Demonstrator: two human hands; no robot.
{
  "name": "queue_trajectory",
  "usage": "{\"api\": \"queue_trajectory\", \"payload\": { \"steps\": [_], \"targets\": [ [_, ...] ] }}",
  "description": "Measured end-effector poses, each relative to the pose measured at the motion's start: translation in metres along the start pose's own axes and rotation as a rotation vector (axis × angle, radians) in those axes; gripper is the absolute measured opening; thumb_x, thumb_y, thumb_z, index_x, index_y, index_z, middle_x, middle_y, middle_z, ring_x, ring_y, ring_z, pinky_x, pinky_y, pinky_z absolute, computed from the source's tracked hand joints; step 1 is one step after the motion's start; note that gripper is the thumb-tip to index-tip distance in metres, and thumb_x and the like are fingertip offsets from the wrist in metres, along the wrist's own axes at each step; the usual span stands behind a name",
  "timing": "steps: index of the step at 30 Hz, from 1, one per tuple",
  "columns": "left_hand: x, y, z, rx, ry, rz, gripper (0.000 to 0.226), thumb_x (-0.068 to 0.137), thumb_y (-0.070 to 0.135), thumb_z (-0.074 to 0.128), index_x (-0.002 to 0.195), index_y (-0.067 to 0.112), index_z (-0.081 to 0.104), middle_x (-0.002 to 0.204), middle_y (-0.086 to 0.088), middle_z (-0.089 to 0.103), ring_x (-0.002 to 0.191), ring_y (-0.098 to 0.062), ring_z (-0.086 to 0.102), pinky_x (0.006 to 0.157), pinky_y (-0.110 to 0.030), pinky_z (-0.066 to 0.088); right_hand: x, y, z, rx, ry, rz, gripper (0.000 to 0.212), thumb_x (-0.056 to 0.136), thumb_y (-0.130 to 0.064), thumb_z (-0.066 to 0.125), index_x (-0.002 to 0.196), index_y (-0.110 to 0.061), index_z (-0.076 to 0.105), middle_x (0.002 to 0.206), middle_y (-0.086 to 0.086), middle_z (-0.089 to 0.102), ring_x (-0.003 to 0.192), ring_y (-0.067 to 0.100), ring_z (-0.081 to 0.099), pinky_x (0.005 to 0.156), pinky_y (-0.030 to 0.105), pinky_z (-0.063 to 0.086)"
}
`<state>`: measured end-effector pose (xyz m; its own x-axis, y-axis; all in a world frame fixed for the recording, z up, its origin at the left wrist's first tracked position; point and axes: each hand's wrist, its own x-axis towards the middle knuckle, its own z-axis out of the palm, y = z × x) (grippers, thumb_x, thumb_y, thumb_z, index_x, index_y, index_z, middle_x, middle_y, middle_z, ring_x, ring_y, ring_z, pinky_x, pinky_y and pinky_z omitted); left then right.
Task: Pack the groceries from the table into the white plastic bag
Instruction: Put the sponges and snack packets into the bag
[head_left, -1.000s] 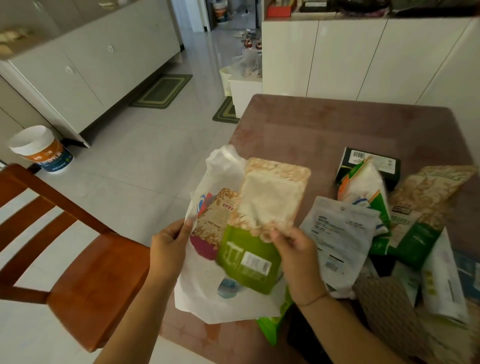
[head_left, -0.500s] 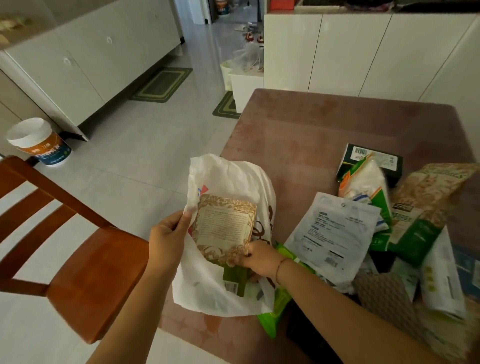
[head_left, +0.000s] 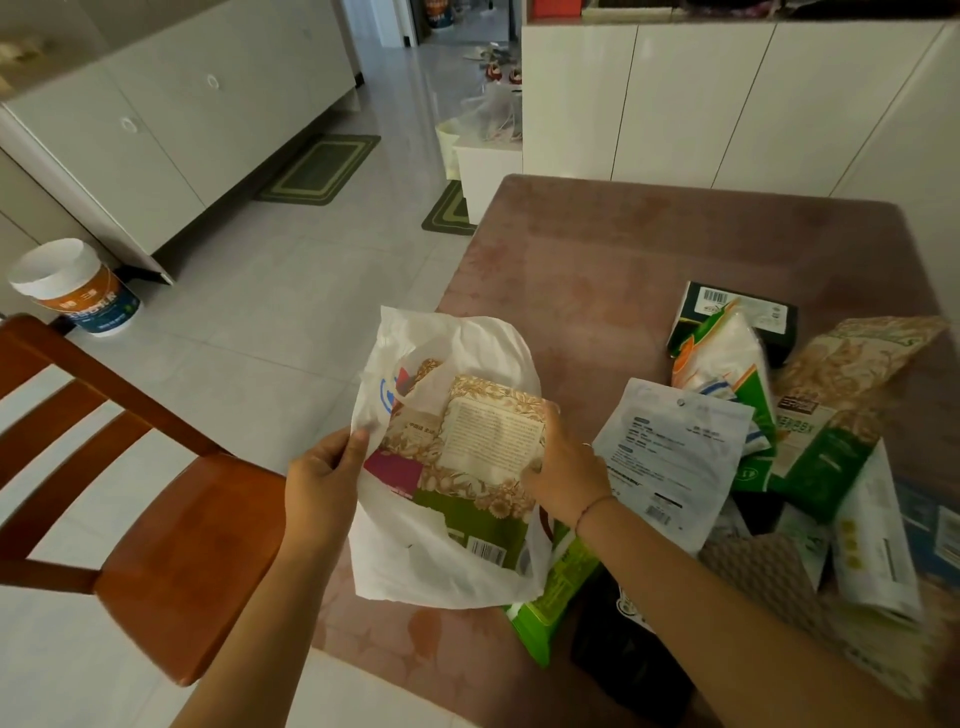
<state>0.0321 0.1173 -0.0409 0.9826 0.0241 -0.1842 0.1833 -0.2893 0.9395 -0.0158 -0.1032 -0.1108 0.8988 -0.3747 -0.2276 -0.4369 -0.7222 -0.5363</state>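
The bench (head_left: 649, 260), a reddish-brown top, carries a heap of packets along its right side, while the white plastic bag (head_left: 431, 566) lies at its near left corner, mouth toward the far end and its long axis running away from the person. Beside the bench on the left stands a wooden chair (head_left: 171, 545). Among the heap, a white flat pouch (head_left: 670, 457) with printed text lies just right of the bag, a green-and-tan packet (head_left: 841, 410) lies further right, and a dark box (head_left: 737, 317) sits behind them. Inside the bag's mouth, a tan-and-green packet (head_left: 483, 462) lies lengthwise, its green end with a barcode toward the person and its patterned end toward the opening; a second packet with a magenta patch (head_left: 400, 457) shows partly under it on the left. The left hand (head_left: 322, 483) pinches the bag's left rim between thumb and curled fingers, holding the mouth up. The right hand (head_left: 566, 467) clasps the tan-and-green packet's right edge, its fingers wrapped round it and pressed close.
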Motion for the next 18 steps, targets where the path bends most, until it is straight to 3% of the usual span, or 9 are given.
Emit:
{"api": "queue_trajectory", "payload": {
  "steps": [2,4,6,9,11,14,16,18],
  "targets": [
    [0.000,0.001,0.001,-0.004,-0.009,-0.001,0.016,0.092,0.030,0.052,0.089,0.027,0.068,0.090,-0.002,0.072,0.080,-0.023,0.070,0.068,-0.036,0.059,0.009,-0.002,0.002,0.174,0.001,0.074,0.071,0.081,-0.014,0.054,0.138,-0.027,0.015,0.112,0.004,0.059,0.095,0.028,0.060,0.078,0.040,0.054],
    [0.000,0.003,0.003,0.004,-0.011,-0.003,0.017,0.092,0.031,0.052,0.094,0.025,0.067,0.090,-0.001,0.071,0.080,-0.022,0.070,0.067,-0.035,0.059,0.019,0.000,0.001,0.445,-0.125,0.209,0.067,0.079,-0.005,0.058,0.136,-0.015,0.025,0.109,0.005,0.059,0.097,0.025,0.060,0.079,0.035,0.053],
    [0.001,0.004,0.003,0.005,-0.010,-0.001,0.019,0.092,0.030,0.051,0.098,0.022,0.067,0.091,-0.001,0.071,0.079,-0.021,0.070,0.066,-0.034,0.059,0.026,0.006,-0.004,0.737,-0.304,0.337,0.053,0.071,0.007,0.058,0.122,-0.001,0.048,0.110,0.013,0.063,0.100,0.027,0.061,0.086,0.038,0.054],
    [0.001,0.004,0.003,0.011,-0.017,0.010,0.016,0.092,0.031,0.051,0.090,0.028,0.067,0.090,0.000,0.071,0.079,-0.020,0.070,0.066,-0.035,0.059,0.026,0.018,-0.010,0.978,-0.347,0.472,0.030,0.077,0.012,0.043,0.093,-0.003,0.064,0.083,0.012,0.063,0.075,0.020,0.058,0.068,0.031,0.054],
    [0.000,0.003,0.003,0.020,-0.023,0.021,0.016,0.093,0.031,0.051,0.085,0.032,0.066,0.089,0.001,0.071,0.078,-0.019,0.071,0.066,-0.034,0.059,0.024,0.024,-0.013,0.979,-0.374,0.433,0.030,0.082,0.013,0.042,0.087,-0.008,0.063,0.074,0.007,0.059,0.066,0.016,0.053,0.065,0.027,0.051],
    [-0.002,0.006,0.006,0.033,-0.025,0.031,0.017,0.092,0.030,0.051,0.083,0.034,0.065,0.086,0.006,0.070,0.077,-0.016,0.070,0.058,-0.024,0.058,0.020,0.025,-0.012,0.772,-0.406,0.281,0.022,0.080,0.008,0.058,0.096,-0.006,0.065,0.084,0.008,0.064,0.074,0.017,0.059,0.063,0.024,0.049],
    [-0.001,0.006,0.008,0.051,-0.028,0.037,0.018,0.093,0.030,0.050,0.082,0.034,0.064,0.086,0.007,0.069,0.078,-0.016,0.069,0.060,-0.026,0.057,0.019,0.024,-0.005,0.601,-0.303,0.206,0.008,0.080,-0.006,0.067,0.087,-0.006,0.066,0.079,0.007,0.062,0.071,0.017,0.057,0.059,0.022,0.045],
    [-0.001,0.006,0.009,0.060,-0.026,0.038,0.018,0.093,0.030,0.051,0.082,0.035,0.064,0.084,0.008,0.070,0.078,-0.017,0.069,0.064,-0.030,0.058,0.017,0.022,-0.001,0.566,-0.180,0.128,0.013,0.081,-0.015,0.068,0.073,-0.006,0.062,0.072,0.009,0.060,0.069,0.019,0.055,0.060,0.027,0.044]
  ]
}}
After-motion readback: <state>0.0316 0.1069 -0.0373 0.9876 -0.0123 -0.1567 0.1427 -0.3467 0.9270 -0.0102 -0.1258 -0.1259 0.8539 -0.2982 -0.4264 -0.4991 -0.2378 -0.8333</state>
